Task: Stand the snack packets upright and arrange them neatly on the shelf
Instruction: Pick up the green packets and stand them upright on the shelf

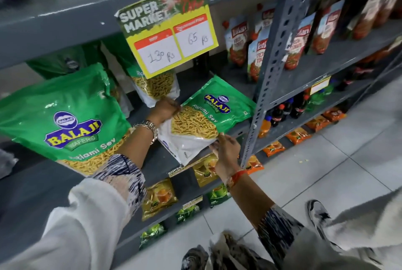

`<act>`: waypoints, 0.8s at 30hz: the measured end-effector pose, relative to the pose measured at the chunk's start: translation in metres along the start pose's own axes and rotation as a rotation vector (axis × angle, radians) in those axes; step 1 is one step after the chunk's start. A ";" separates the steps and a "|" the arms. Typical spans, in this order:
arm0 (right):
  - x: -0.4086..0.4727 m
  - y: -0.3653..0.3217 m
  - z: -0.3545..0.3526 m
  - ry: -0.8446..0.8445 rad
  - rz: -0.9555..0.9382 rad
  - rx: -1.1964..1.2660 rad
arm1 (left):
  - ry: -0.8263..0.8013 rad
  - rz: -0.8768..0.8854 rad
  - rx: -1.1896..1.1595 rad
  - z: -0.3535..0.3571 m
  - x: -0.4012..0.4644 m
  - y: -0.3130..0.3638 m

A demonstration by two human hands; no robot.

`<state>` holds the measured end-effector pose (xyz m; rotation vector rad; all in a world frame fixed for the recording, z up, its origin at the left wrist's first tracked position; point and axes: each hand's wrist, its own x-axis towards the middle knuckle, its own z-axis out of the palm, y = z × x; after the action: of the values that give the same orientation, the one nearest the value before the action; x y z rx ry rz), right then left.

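A green and white Balaji Ratlami Sev packet lies tilted on the grey shelf. My left hand grips its left edge and my right hand holds its bottom right corner. A second packet stands at the left, leaning forward over the shelf's front edge. A third packet stands upright behind my left hand, its top hidden by a price sign. More green packets sit in the dark at the back left.
A perforated grey upright bounds the shelf on the right. Beyond it stand tomato sauce pouches and soft drink bottles. Lower shelves carry yellow tea packets and orange packets. Tiled floor lies to the right.
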<state>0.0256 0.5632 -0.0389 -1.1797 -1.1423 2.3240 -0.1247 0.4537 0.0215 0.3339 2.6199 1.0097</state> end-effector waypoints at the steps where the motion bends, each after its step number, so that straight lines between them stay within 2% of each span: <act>1: 0.000 -0.001 0.000 -0.012 0.013 0.000 | -0.015 -0.010 -0.066 0.001 0.002 -0.001; 5: -0.004 -0.004 0.000 -0.048 0.051 0.004 | -0.029 -0.066 -0.286 0.000 0.005 -0.006; 9: -0.002 -0.004 -0.009 -0.022 0.005 -0.077 | 0.004 -0.133 -0.292 0.002 -0.019 -0.003; 12: -0.006 -0.006 -0.024 -0.060 -0.039 -0.130 | -0.014 -0.142 -0.435 0.010 -0.041 -0.012; 17: -0.020 -0.015 -0.042 -0.092 -0.132 -0.131 | 0.202 -0.221 -0.617 0.028 -0.070 -0.028; 24: -0.052 -0.032 -0.063 -0.134 -0.314 -0.178 | 0.385 -0.103 -0.718 0.036 -0.143 -0.029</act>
<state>0.1047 0.5874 -0.0079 -0.8348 -1.4886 2.1212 0.0175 0.4082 0.0055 -0.1825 2.3150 2.0241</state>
